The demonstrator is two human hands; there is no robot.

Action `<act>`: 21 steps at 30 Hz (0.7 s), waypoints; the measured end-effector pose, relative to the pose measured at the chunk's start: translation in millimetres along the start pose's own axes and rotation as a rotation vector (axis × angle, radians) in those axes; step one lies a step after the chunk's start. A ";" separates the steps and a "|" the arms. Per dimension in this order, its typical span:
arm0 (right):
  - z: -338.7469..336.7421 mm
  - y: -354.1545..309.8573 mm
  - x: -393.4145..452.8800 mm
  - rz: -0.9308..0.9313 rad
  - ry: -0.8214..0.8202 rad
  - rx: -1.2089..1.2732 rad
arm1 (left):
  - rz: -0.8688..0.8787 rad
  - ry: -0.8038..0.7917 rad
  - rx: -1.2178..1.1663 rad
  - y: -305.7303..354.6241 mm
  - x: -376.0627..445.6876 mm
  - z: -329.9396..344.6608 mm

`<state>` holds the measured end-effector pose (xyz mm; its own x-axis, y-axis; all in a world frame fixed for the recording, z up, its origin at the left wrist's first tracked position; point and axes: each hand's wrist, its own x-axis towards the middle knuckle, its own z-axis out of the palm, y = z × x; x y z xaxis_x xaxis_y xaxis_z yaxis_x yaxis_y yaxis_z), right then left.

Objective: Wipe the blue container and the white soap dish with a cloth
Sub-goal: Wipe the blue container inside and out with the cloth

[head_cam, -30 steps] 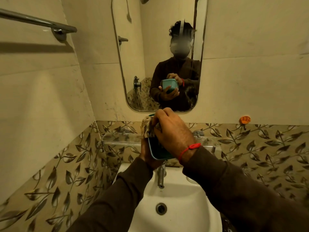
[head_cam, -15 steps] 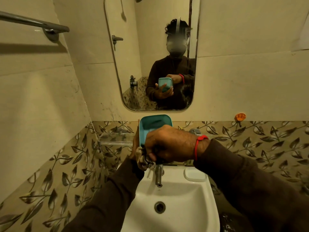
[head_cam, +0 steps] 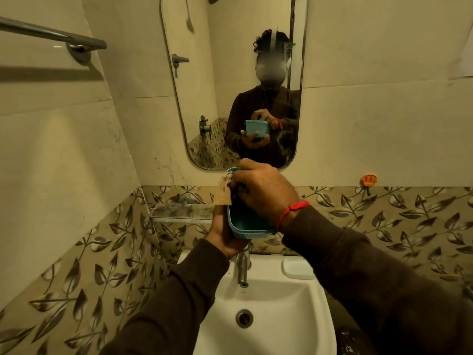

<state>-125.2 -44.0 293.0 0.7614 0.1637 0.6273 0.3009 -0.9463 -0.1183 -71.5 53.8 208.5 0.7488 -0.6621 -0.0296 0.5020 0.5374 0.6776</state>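
I hold the blue container (head_cam: 246,225) up above the sink, tilted with its open side toward me. My left hand (head_cam: 222,233) grips it from underneath and behind. My right hand (head_cam: 263,192) is closed on a patterned cloth (head_cam: 224,190) and presses it inside the container near its upper rim; most of the cloth is hidden under my fingers. The white soap dish (head_cam: 298,269) lies on the sink's right ledge, apart from both hands.
A white sink (head_cam: 271,303) with a metal tap (head_cam: 243,269) is below my hands. A glass shelf (head_cam: 179,212) is fixed to the leaf-patterned tiles on the left. The mirror (head_cam: 230,73) hangs ahead, a towel rail (head_cam: 56,37) at upper left, an orange hook (head_cam: 368,180) on the right.
My right hand with the cloth has moved from the container's lower edge up to its upper rim. The container has tilted and sits lower in my left hand.
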 end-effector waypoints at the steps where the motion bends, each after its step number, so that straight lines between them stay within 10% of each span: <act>1: 2.6 -0.7 -0.9 0.028 0.021 -0.003 | -0.006 -0.012 -0.018 -0.1 0.4 0.3; 14: 15.2 6.5 -8.3 -0.005 -0.037 0.086 | 0.003 0.007 0.056 4.1 9.2 -6.8; 21: 1.2 12.1 -20.9 -0.204 -0.376 0.261 | -0.089 0.028 0.113 30.8 19.6 -18.3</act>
<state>-136.8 -58.6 277.6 0.8121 0.4727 0.3421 0.5621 -0.7911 -0.2413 -33.4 66.9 215.4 0.7161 -0.6888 -0.1128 0.5164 0.4140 0.7496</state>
